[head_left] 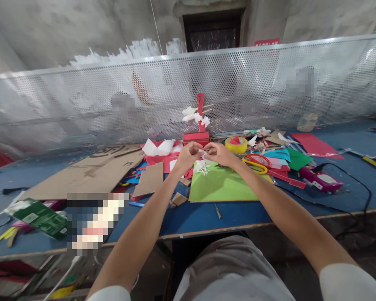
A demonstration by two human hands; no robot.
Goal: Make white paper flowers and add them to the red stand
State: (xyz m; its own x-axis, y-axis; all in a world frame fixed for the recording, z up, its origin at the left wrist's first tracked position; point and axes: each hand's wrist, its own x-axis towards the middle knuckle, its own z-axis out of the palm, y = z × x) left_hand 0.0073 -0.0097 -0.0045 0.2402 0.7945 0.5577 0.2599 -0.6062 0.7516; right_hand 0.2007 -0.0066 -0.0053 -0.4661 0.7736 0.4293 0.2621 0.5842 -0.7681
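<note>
My left hand (188, 155) and my right hand (219, 154) meet over the far edge of a green paper sheet (222, 186), fingers pinched together on a small white fringed paper piece (202, 166) that hangs between them. Just behind my hands stands a red paper model (199, 125) with white paper tufts on thin sticks, set on a red base.
Yellow tape roll (236, 144), red-and-yellow scissors (255, 162), coloured paper scraps (285, 156) and a pink glue gun (319, 179) with black cord lie right. Cardboard sheets (90, 171) and a green packet (39, 215) lie left. A perforated metal screen (81, 100) backs the blue table (207, 215).
</note>
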